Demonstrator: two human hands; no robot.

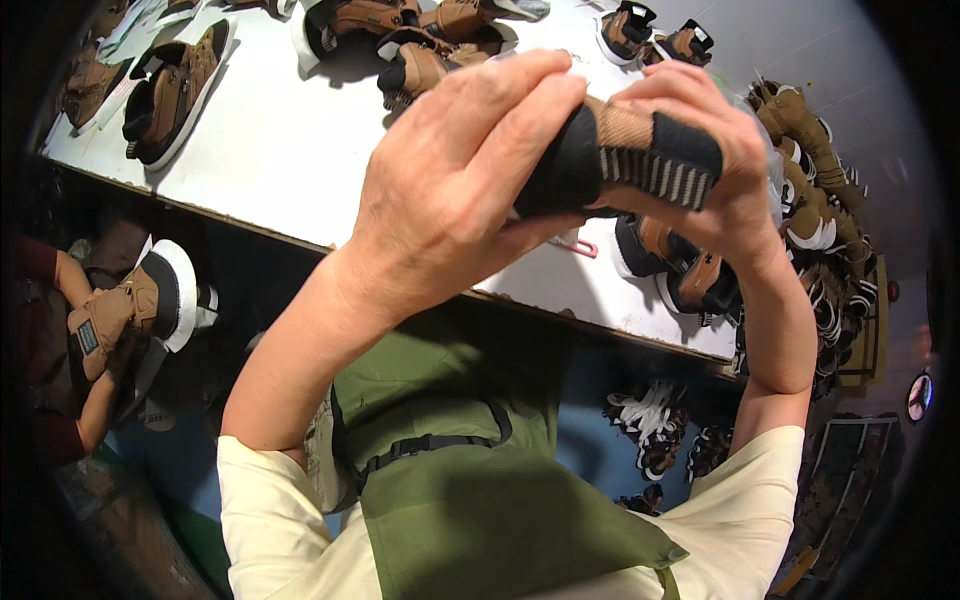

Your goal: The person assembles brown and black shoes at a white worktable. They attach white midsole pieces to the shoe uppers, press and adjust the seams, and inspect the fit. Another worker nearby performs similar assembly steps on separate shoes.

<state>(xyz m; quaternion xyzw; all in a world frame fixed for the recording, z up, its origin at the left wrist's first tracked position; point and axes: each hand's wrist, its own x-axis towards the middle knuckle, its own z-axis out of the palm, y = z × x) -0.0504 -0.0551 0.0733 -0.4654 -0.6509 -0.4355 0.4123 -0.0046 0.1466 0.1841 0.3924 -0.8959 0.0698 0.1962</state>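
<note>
- Left hand [455, 185]: raised above the tabletop [300, 160], fingers [520, 85] clenched around the black end of a shoe part [625, 160].
- Right hand [725, 150]: fingers grasping the part's striped black-and-tan end from 3 o'clock.
- Shoe part: held between both hands, clear of the tabletop.
- Tan-and-black shoes [180, 90]: on the tabletop at 10 o'clock.
- Another person's hand [95, 330]: holds a tan shoe at 8 o'clock.

The left hand [455, 185] covers the near end of the black-and-tan padded shoe part [625, 155]. At eleven o'clock, brown boots [95, 80] run off the rim, blurred.
</note>
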